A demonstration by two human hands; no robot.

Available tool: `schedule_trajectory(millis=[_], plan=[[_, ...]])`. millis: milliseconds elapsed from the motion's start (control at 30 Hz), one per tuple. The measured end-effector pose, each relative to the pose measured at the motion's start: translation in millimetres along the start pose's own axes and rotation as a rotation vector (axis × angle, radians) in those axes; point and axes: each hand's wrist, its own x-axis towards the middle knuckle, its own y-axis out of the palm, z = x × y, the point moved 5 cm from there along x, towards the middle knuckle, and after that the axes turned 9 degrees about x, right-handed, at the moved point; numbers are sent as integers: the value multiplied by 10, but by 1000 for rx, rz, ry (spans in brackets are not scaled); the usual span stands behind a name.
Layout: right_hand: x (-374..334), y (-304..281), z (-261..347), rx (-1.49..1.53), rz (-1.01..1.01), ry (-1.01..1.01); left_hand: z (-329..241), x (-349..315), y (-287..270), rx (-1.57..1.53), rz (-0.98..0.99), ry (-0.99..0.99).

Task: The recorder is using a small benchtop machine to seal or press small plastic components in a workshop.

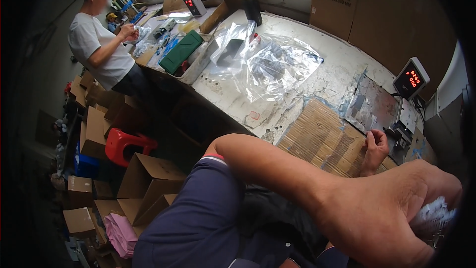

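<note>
My left arm reaches across the view to the lower right. My left hand (391, 208) is large and close there, with its fingers curled beside a crumpled white and pale-blue bundle (435, 214); thin metal bits show at the bundle's lower edge. Most of those fingertips are hidden. Beyond that arm, my right hand (375, 150) is closed, thumb and fingertips together, over the edge of a flat cardboard sheet (317, 136). Whatever it pinches is too small to make out. Just past it lies a metal plate (374, 101) with a small metal device (402, 121).
A digital display (411, 78) with red figures stands at the right. Clear plastic bags (282, 62) lie on the white table (223, 92), near a dark flask (250, 7) and a green case (182, 52). Another person (101, 44) stands far left. Cartons (148, 181) and a red stool (124, 146) crowd the floor.
</note>
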Motion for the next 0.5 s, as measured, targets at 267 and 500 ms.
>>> schedule_trajectory(millis=[267,500], plan=[[-15,-8,46,3,2,-3,38,-64,94,-174,139,-109],[80,-142,-245,-11,59,69,-115,-153,-126,169,115,-48]])
